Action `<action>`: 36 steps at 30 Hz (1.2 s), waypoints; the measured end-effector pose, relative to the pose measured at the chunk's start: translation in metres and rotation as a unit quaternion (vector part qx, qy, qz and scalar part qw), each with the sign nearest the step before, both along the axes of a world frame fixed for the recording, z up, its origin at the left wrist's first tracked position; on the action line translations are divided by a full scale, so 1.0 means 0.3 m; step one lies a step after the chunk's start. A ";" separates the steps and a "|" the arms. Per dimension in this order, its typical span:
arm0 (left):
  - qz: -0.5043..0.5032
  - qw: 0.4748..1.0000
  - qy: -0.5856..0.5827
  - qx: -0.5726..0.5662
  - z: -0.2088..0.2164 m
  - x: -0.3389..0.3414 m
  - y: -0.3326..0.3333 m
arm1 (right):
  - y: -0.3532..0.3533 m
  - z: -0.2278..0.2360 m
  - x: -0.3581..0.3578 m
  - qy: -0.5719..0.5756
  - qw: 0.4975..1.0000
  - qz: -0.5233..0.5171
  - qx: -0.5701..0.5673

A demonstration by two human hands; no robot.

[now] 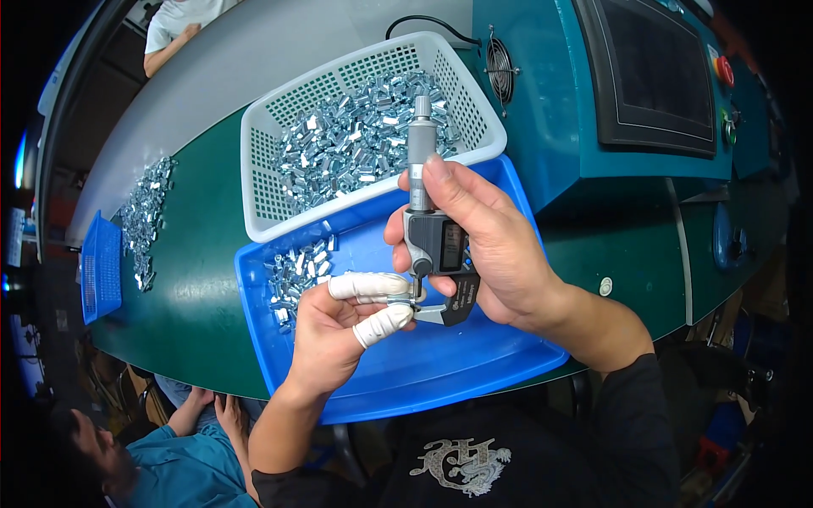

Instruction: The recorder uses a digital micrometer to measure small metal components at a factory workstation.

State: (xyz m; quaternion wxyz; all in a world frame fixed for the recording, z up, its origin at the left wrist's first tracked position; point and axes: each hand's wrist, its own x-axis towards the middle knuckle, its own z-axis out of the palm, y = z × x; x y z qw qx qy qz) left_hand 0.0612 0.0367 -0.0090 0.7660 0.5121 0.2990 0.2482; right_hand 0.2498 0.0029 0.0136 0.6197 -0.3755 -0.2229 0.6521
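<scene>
The left hand (326, 343) has its thumb and forefinger, both in white covers, clamped on a small metal part (400, 298), held above the blue tray (457, 364) at the measuring gap of a micrometer (434, 233); whether both measuring faces touch the part is too small to tell. The right hand (500, 237) has its fingers closed around the micrometer, thumb on the upright grey barrel, the display facing up. The tray lies at the counter's (195, 339) near edge, with a heap of loose parts (296, 275) in its far left corner. To the left, at the near edge of the counter, sits a co-worker in a teal shirt (182, 466). A small white ring (605, 286) lies on the counter to the right of the tray. Just behind the tray, its near rim above the tray's far edge, a white basket (356, 201) holds many more parts. Toward the counter's left edge, a scattered pile (146, 212) lies near a small blue basket (100, 271). At the far right stands a teal machine (533, 110) with a dark screen (652, 76) and a red button (724, 71). Beyond the counter's far left edge is a person in a white shirt (182, 21).
</scene>
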 end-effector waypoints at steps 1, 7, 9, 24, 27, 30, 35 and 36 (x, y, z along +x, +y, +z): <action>0.000 1.000 -0.001 0.001 0.000 0.002 0.002 | -0.001 -0.004 0.002 0.006 1.000 -0.002 0.009; 0.000 1.000 -0.005 -0.003 0.004 0.003 0.001 | -0.003 -0.004 -0.003 0.018 1.000 0.000 0.010; 0.001 1.000 -0.004 -0.014 0.007 0.011 -0.001 | -0.005 0.000 0.003 -0.004 1.000 -0.005 0.004; -0.009 1.000 -0.015 -0.014 0.016 0.003 -0.004 | -0.004 0.007 0.004 0.012 1.000 0.008 -0.013; -0.011 1.000 -0.016 -0.022 0.007 -0.002 -0.004 | -0.007 0.004 0.003 0.035 0.999 0.006 -0.015; -0.001 1.000 -0.002 -0.004 0.010 0.005 -0.006 | -0.004 0.002 0.001 0.026 1.000 -0.001 -0.017; -0.013 1.000 -0.007 -0.003 0.007 0.002 0.000 | -0.004 0.005 0.003 0.013 1.000 -0.001 -0.014; -0.020 1.000 -0.016 -0.003 0.007 0.002 0.001 | -0.004 0.005 0.004 0.011 1.000 0.000 -0.009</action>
